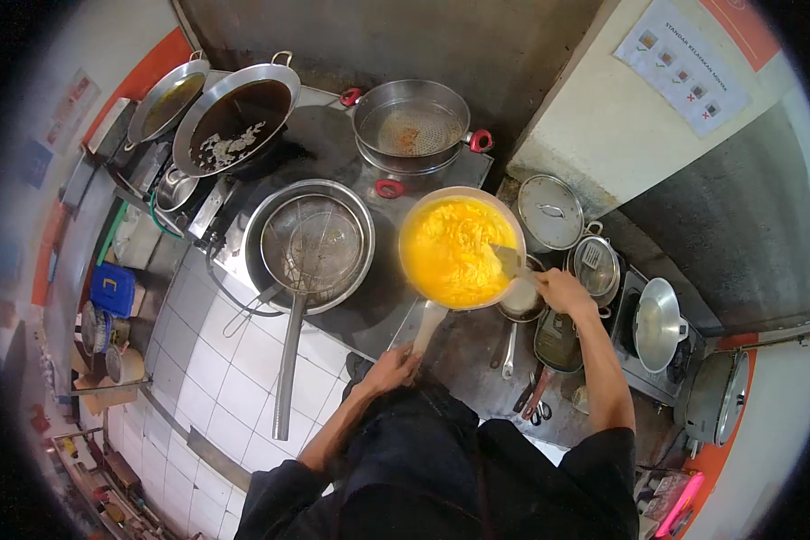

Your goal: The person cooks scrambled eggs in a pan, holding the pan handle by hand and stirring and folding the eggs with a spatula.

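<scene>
The left hand (389, 371) is nearest, its fingers wrapped around the pale handle (426, 326) of the frying pan (460, 252), which sits on the dark stove top just beyond. The pan is full of bright yellow scrambled egg (450, 254). At the pan's right rim the right hand (562, 290) has its fingers shut on a spatula (510, 262), whose blade lies on the egg by the rim. Just right of the pan, below that hand, stand a small saucepan (520, 301) and a small dark skillet (558, 340); further right of the pan are two lidded pots (551, 212). Left of the pan, a wire skimmer (308, 252) with a long metal handle rests in a wide steel bowl (355, 216) beside the white tiled worktop (225, 378). Beyond the pan sits a red-handled pot holding a strainer (411, 126), and far to the pan's upper left a wok of dark oil (236, 117).
</scene>
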